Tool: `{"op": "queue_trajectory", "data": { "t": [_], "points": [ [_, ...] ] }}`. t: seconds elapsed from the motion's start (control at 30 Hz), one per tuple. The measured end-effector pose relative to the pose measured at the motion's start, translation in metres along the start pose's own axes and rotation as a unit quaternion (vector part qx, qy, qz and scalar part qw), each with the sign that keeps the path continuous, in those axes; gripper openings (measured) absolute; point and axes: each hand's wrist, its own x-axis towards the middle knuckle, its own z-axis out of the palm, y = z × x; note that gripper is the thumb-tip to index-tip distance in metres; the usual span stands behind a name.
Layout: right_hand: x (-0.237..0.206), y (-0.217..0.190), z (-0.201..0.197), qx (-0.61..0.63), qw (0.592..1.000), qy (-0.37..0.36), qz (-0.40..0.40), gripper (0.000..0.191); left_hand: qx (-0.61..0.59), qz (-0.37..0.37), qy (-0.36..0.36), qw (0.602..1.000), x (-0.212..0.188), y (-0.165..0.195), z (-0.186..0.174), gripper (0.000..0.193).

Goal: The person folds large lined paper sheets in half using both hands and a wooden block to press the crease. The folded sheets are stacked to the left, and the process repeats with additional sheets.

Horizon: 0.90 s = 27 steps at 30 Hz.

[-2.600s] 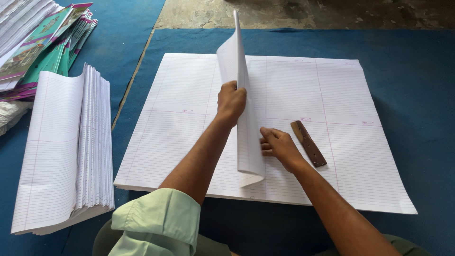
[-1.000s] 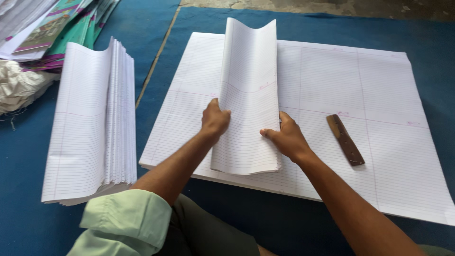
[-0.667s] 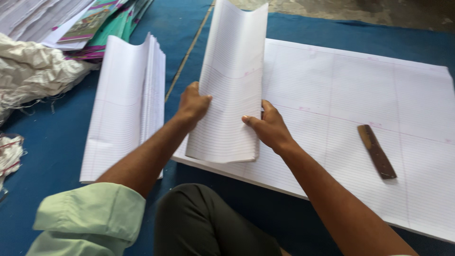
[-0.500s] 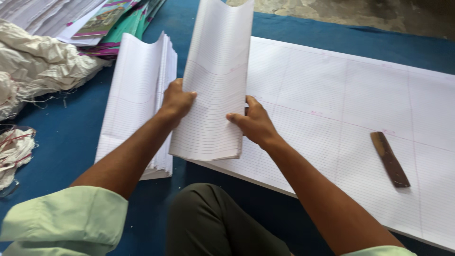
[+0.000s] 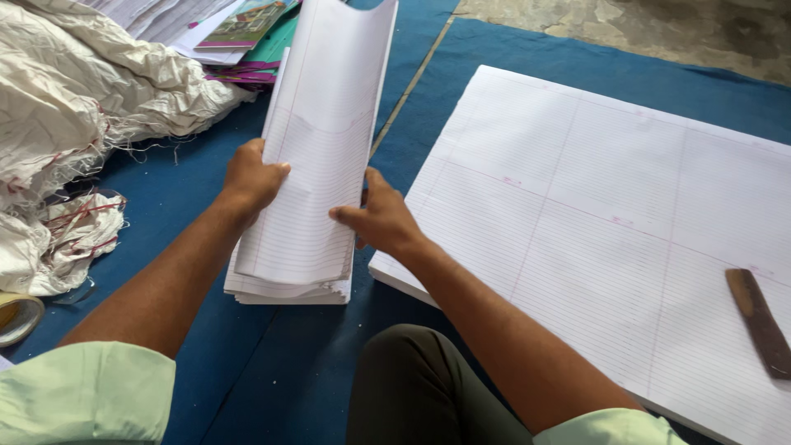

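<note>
1. Head view: the left hand (image 5: 251,177) grips the left edge of a folded bundle of ruled sheets (image 5: 317,156), fingers curled around the edge and thumb on the face.
2. The right hand (image 5: 375,218) holds the right edge of the same bundle, thumb pressed on the front and fingers behind it.
3. The bundle is held between both hands, bowed into a shallow trough, its top edge tilted away from the person and its bottom edge down.
4. Directly under the bundle lies a stack of folded ruled paper (image 5: 288,288) on the blue mat (image 5: 206,231); the bundle's lower edge sits just above or on this stack, and I cannot tell whether they touch.
5. To the right of the bundle, close by, lies a large pile of flat ruled sheets (image 5: 626,214) on the mat.
6. A dark wooden stick (image 5: 760,321) lies on that pile, well to the right of the bundle.
7. To the left of the bundle is crumpled white sacking (image 5: 74,107) with frayed threads.
8. Beyond the bundle's upper left lie coloured book covers (image 5: 247,25) and more paper.
9. Far to the lower left of the bundle, a roll of tape (image 5: 16,315) shows at the frame edge.
10. Below the bundle are the person's pale green sleeves (image 5: 82,395) and dark trouser knee (image 5: 412,387).
</note>
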Motion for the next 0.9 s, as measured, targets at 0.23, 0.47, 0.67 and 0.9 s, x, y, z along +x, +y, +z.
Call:
{"op": "queue_trajectory", "data": {
  "t": [0.23,0.47,0.67,0.9],
  "points": [
    [0.019,0.008,0.042,-0.056,0.997,-0.039,0.022,0.058,0.012,-0.042,0.021,0.999,0.002,-0.039,-0.008,0.036],
    [0.033,0.026,0.069,-0.187,0.981,-0.032,0.034,0.057,0.054,-0.066,0.033,0.996,0.011,-0.063,-0.003,0.039],
    [0.034,0.032,0.072,-0.268,0.962,-0.028,0.038,0.055,0.085,-0.04,0.027,0.995,0.021,-0.079,0.002,0.038],
    [0.035,0.029,0.077,-0.347,0.937,-0.022,0.04,0.075,0.236,-0.031,0.021,0.971,0.024,-0.073,0.006,0.062]
  ]
}}
